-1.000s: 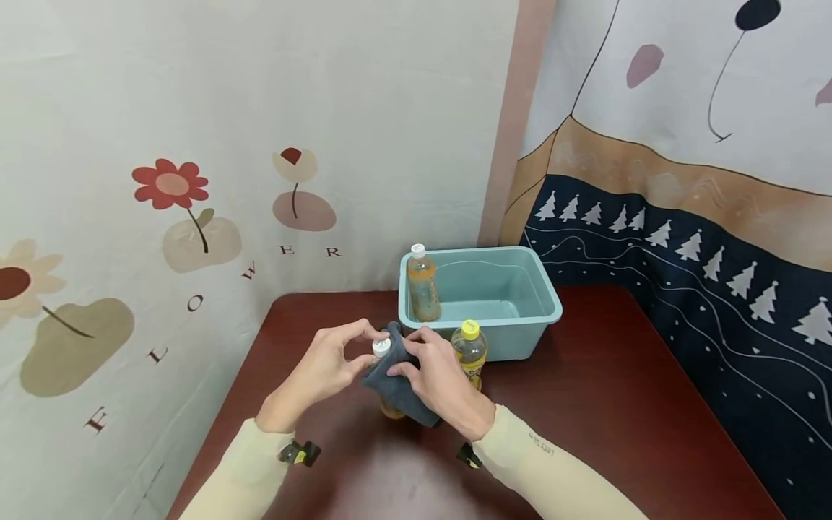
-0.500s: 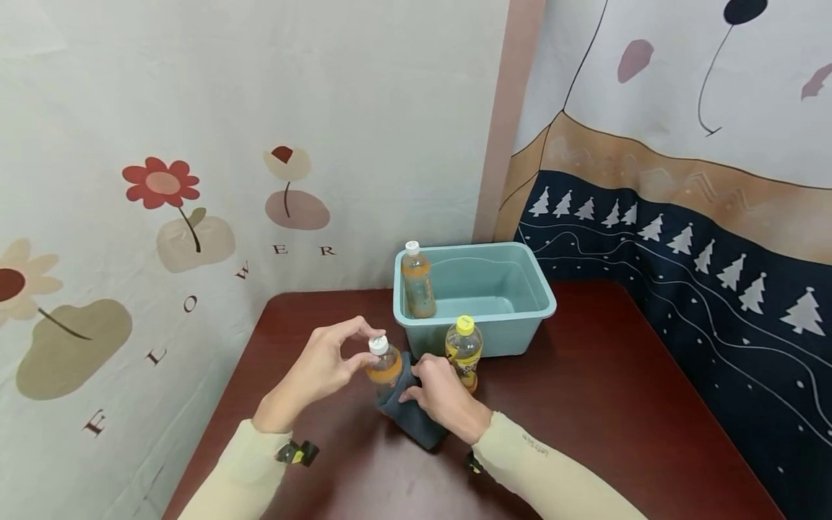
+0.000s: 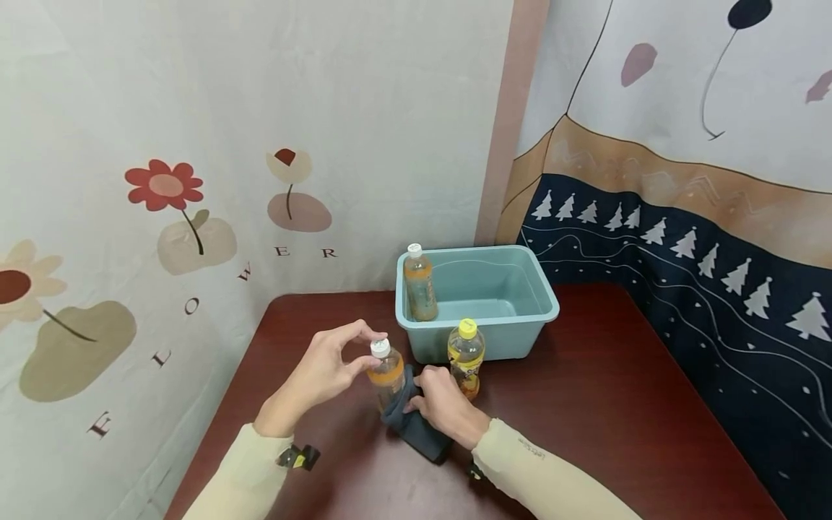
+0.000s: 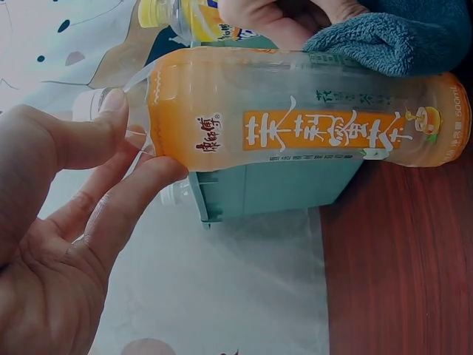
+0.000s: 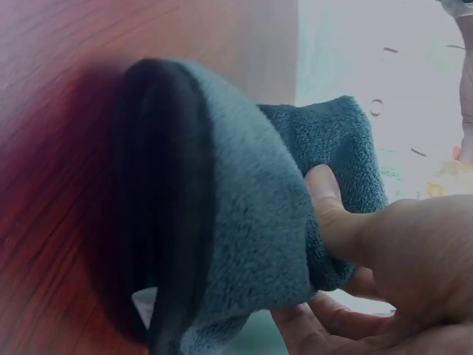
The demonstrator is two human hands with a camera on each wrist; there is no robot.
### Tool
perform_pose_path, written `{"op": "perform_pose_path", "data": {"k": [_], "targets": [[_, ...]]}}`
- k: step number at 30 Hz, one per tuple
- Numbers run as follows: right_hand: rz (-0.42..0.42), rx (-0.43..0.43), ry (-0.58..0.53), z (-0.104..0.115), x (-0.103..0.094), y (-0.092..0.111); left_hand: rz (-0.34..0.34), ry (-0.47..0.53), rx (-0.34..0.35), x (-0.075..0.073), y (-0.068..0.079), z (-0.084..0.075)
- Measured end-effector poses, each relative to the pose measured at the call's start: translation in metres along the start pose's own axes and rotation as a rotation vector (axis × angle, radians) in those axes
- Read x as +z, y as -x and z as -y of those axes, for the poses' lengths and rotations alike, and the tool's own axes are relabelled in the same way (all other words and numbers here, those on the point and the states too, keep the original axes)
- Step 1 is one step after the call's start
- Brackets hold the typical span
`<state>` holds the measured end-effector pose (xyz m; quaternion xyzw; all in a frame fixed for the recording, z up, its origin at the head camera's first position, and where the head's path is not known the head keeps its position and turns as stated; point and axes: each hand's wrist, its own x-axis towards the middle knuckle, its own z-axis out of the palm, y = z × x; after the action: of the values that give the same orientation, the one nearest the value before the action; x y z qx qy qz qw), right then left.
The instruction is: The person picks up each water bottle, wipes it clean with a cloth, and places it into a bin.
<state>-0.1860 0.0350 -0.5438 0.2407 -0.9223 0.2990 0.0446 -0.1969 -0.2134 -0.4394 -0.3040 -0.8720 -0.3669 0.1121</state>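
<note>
A clear plastic bottle with an orange label (image 4: 332,122) and white cap stands on the table in the head view. My left hand (image 3: 328,365) pinches it at the cap and neck between thumb and fingers. My right hand (image 3: 445,404) grips a folded grey-blue towel (image 3: 419,426), pressed against the bottle's right side low down. In the right wrist view the towel (image 5: 259,200) hangs folded between thumb and fingers. Just behind the right hand stands a yellow-capped bottle (image 3: 466,354).
A light blue plastic tub (image 3: 481,325) stands at the back of the dark red table (image 3: 617,404). Inside its left end leans another orange-labelled bottle (image 3: 421,289). Printed cloth walls (image 3: 390,108) rise behind the table.
The towel and right hand have slid down the bottle from near its cap to its lower side, uncovering the orange label. My left hand has stayed at the cap.
</note>
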Motion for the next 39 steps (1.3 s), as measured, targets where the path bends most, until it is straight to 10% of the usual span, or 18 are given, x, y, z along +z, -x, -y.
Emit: {"op": "perform_pose_path", "data": {"k": [24, 39], "targets": [[-0.23, -0.056, -0.179, 0.057, -0.067, -0.003, -0.022, -0.03, 0.012, 0.005, 0.003, -0.002], [-0.159, -0.046, -0.135, 0.06, -0.072, -0.008, -0.035, -0.04, 0.01, 0.002, 0.003, -0.001]]}}
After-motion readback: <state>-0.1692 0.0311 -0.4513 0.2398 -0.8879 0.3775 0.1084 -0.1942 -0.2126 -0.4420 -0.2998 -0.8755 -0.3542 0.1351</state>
